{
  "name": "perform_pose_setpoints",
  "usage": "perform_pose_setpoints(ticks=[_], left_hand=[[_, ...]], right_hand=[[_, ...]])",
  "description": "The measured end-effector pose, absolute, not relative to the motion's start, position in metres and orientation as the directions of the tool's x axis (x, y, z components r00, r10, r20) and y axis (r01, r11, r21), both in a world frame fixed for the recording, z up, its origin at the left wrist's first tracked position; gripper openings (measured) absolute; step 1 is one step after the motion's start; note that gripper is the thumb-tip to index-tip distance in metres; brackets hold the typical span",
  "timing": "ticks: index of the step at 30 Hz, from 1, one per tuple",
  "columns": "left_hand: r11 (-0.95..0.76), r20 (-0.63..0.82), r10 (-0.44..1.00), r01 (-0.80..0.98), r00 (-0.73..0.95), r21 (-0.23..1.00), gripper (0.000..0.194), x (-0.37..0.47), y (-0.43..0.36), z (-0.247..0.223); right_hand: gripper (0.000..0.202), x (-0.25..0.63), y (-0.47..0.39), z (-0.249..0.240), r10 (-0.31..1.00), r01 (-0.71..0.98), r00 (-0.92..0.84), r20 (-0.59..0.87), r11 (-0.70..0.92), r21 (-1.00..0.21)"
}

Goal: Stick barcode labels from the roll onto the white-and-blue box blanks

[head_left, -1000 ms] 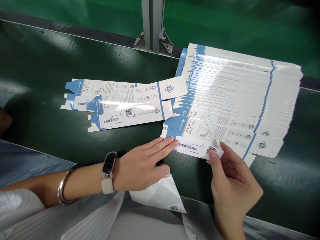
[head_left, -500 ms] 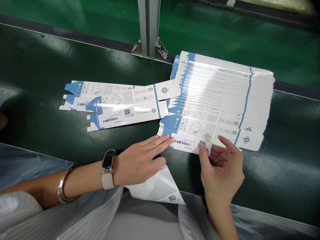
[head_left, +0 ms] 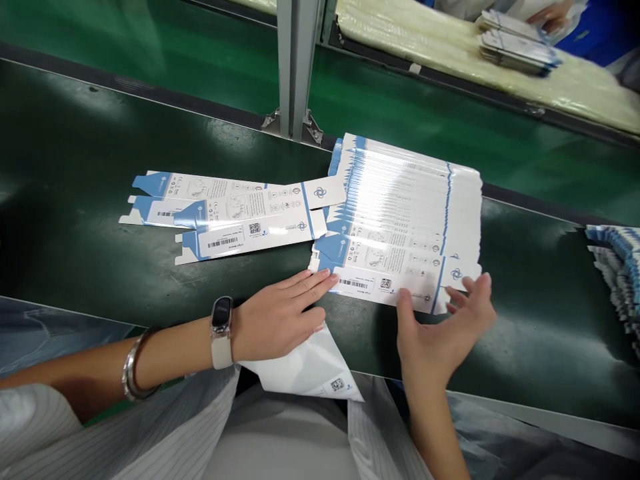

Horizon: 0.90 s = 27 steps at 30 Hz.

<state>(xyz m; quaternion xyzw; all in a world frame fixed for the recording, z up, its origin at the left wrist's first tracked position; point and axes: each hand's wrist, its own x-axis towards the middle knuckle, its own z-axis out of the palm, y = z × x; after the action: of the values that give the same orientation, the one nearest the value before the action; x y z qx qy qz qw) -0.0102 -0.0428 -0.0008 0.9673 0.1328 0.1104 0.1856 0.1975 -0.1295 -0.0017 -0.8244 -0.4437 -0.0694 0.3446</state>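
Left hand [head_left: 275, 323] lies with fingers extended on the nearest carton [head_left: 381, 269]; grip on white sheet [head_left: 306, 365] beneath undetermined. Right hand [head_left: 440, 333] spread open, holding nothing, beside carton's edge.

Glare whitens the fanned cartons [head_left: 395, 197]; the upper right looks blurred.
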Motion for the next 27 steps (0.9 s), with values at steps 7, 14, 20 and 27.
perform_pose_setpoints(ticks=[7,14,20,27], left_hand=[[-0.910,0.160,0.302,0.234,0.940,0.342,0.025,-0.011,-0.045,-0.005],[-0.920,0.160,0.290,0.228,0.944,0.319,0.029,-0.012,-0.044,-0.005],[-0.921,0.173,0.295,0.231,0.940,0.313,0.029,-0.011,-0.045,-0.003],[-0.927,0.181,0.284,0.221,0.942,0.304,0.028,-0.011,-0.044,-0.002]], right_hand=[[0.105,0.170,-0.111,-0.014,0.801,0.854,0.497,0.334,-0.383,-0.352],[0.098,0.210,-0.129,-0.015,0.699,0.746,0.663,0.268,-0.583,-0.323],[0.098,0.186,-0.117,-0.018,0.779,0.822,0.562,0.278,-0.487,-0.296],[0.087,0.210,-0.112,-0.012,0.716,0.754,0.652,0.249,-0.579,-0.311]])
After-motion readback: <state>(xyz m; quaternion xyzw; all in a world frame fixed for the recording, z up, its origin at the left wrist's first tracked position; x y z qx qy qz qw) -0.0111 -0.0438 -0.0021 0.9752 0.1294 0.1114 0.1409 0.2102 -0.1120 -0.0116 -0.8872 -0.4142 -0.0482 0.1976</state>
